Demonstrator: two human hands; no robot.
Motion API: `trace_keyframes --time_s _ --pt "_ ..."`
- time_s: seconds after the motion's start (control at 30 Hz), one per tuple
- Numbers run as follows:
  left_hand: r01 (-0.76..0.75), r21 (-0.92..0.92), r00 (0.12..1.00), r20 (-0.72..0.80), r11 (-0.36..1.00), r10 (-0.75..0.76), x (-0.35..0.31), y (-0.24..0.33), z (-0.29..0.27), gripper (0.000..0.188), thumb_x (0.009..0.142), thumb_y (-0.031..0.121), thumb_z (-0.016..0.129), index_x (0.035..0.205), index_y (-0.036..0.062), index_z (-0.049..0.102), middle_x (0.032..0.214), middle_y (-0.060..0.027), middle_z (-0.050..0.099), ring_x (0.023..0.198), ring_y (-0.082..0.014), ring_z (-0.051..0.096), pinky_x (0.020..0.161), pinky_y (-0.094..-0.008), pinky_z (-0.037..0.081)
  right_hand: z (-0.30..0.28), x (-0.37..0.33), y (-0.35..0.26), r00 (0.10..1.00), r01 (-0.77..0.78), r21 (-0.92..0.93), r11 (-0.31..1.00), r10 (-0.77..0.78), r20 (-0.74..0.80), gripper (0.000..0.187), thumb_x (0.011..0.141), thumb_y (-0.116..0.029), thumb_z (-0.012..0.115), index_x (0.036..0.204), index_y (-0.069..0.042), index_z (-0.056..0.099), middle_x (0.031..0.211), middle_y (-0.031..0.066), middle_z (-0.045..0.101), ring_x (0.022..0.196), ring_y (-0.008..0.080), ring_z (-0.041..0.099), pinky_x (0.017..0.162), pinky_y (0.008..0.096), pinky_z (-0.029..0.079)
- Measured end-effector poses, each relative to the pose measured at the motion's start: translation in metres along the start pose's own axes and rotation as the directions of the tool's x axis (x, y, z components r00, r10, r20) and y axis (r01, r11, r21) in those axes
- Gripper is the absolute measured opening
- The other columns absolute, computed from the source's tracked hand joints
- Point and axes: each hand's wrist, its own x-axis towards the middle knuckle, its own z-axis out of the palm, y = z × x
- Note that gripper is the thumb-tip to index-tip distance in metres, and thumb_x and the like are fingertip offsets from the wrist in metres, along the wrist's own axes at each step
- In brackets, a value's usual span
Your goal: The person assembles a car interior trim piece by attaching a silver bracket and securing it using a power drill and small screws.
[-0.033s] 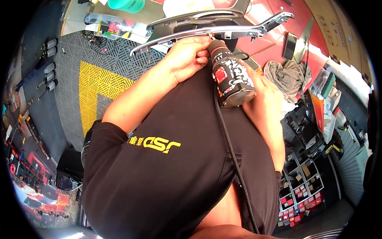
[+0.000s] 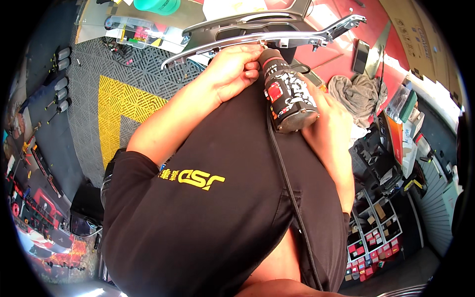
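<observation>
Hardly anything is moving since the earlier frame: the drill-like power tool [image 2: 289, 94] is shifting up by a hair at most, while the left hand [image 2: 232, 68] and the long silver-edged trim panel [image 2: 297, 38] are staying where they were, so the work seems to be holding at one spot on the panel's near edge. The trim panel is lying across the top of the view, over the red work surface [image 2: 339, 47], and the tool's nose is pointing up toward its edge. The right hand [image 2: 327, 111] is wrapping the tool from its right side and apparently gripping it, though the body is hiding most of the fingers. The left hand is curling inward, its thumb and forefinger meeting just beside the nose; whether they are pinching a small part or merely steadying the edge, I cannot tell. The tool's tip and its contact point are blurring together there. A black cord [image 2: 285, 173] is hanging below, its upper end disappearing behind the tool.
</observation>
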Motion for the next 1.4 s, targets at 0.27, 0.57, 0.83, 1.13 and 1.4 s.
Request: trace_keyframes --time_s 0.27,0.57,0.83,1.13,1.4 --pt "-0.049 0.426 0.991 -0.091 0.903 0.097 -0.027 0.021 0.003 0.034 0.106 0.012 0.050 0.136 -0.0045 0.056 0.095 -0.0022 0.060 0.071 -0.0041 0.043 0.057 -0.0179 0.036 0.004 0.008 0.000 0.997 0.051 -0.004 0.999 -0.052 -0.057 0.071 0.063 -0.002 0.076 0.132 -0.012 0.063 0.105 0.0089 0.073 0.093 0.0259 0.072 0.077 0.0370 0.057" --pt "-0.216 0.974 0.862 0.224 -0.070 0.455 -0.019 0.077 -0.016 0.036 0.102 0.036 0.057 0.122 0.0094 0.070 0.106 -0.0086 0.073 0.094 -0.0227 0.070 0.083 -0.0359 0.054 0.003 0.009 0.000 0.996 0.058 -0.027 0.998 -0.060 -0.064 0.073 0.061 -0.001 0.077 0.132 -0.012 0.063 0.105 0.0078 0.073 0.093 0.0245 0.072 0.078 0.0356 0.056" --pt "-0.270 0.728 0.873 0.461 -0.630 0.160 0.021 0.074 -0.014 0.040 0.094 0.044 0.066 0.109 0.0076 0.071 0.101 -0.0088 0.071 0.100 -0.0315 0.068 0.081 -0.0445 0.055 0.000 0.009 -0.003 0.999 0.046 -0.036 0.998 -0.047 -0.023 0.074 0.061 -0.002 0.077 0.132 -0.012 0.062 0.105 0.0076 0.072 0.092 0.0245 0.071 0.078 0.0357 0.056" --pt "-0.392 0.867 0.883 0.448 -0.307 0.138 0.041 0.079 -0.029 0.030 0.092 0.031 0.073 0.100 0.0019 0.069 0.077 -0.0102 0.067 0.073 -0.0225 0.064 0.067 -0.0370 0.050 0.001 0.011 -0.004 0.997 0.071 -0.051 0.996 -0.073 -0.033 0.071 0.062 -0.002 0.077 0.131 -0.011 0.062 0.103 0.0070 0.071 0.094 0.0251 0.071 0.079 0.0363 0.056" --pt "-0.403 0.893 0.892 0.432 -0.203 0.130 0.042 0.081 -0.029 0.029 0.096 0.029 0.071 0.097 0.0004 0.068 0.068 -0.0038 0.058 0.064 -0.0117 0.052 0.060 -0.0317 0.044 -0.002 0.015 -0.008 0.998 0.069 -0.091 0.993 -0.069 0.003 0.066 0.064 -0.002 0.075 0.128 -0.011 0.063 0.097 0.0056 0.069 0.089 0.0240 0.071 0.074 0.0347 0.056"
